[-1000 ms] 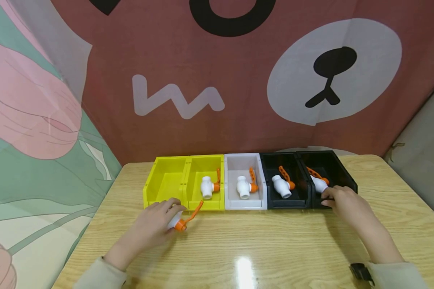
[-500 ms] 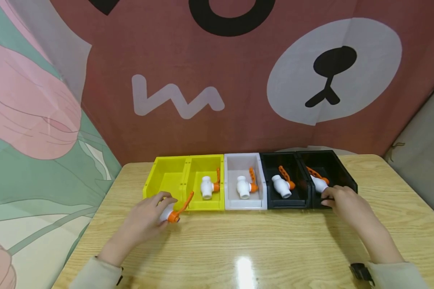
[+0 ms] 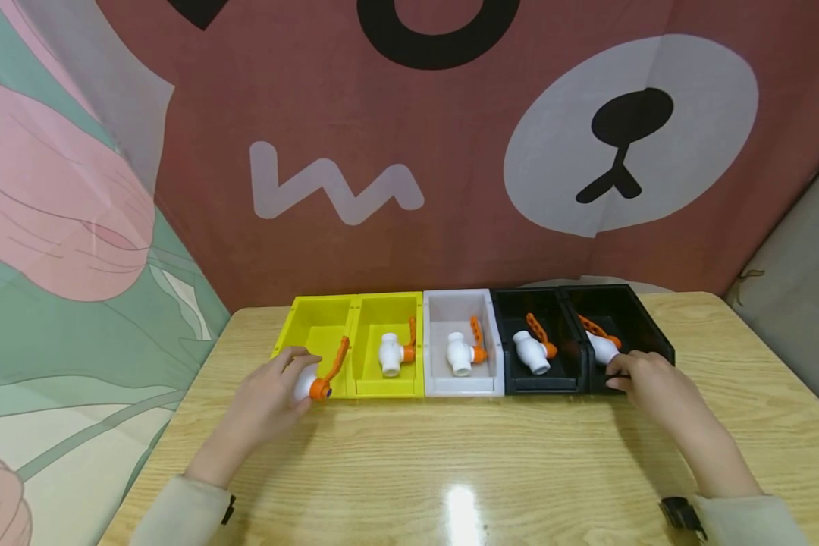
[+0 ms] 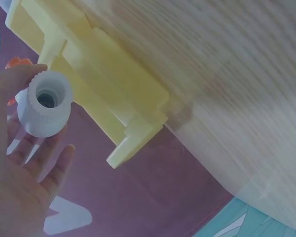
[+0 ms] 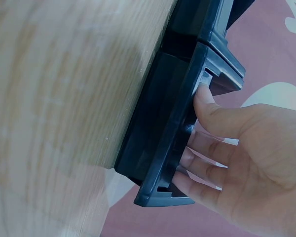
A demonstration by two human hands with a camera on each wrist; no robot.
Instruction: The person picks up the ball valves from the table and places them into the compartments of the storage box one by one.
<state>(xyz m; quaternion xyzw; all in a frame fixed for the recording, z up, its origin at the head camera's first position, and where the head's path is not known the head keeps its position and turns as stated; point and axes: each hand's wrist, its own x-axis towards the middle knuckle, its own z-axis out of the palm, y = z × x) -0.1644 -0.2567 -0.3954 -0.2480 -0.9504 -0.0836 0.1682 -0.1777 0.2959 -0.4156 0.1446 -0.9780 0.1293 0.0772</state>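
My left hand [image 3: 266, 398] holds a white ball valve [image 3: 305, 381] with an orange lever, at the front of the leftmost yellow bin [image 3: 321, 326]. In the left wrist view the thumb and fingers are around the valve [image 4: 45, 111], its round open end facing the camera. My right hand [image 3: 658, 387] reaches into the rightmost black bin [image 3: 617, 307], its fingertips at the lower end of another white ball valve [image 3: 602, 347]. In the right wrist view the thumb [image 5: 212, 111] and fingers go past the bin's front rim [image 5: 170, 143]; the rim mostly hides their grip there.
Between the end bins stand a yellow bin [image 3: 382, 311], a white bin [image 3: 450, 303] and a black bin [image 3: 528, 303], each with one orange-levered ball valve. They sit on a wooden table [image 3: 450, 455] before a printed cloth [image 3: 382, 250].
My left hand has carried its ball valve left and away from me, from in front of the yellow bins to the leftmost one's front. The right hand has stayed in place.
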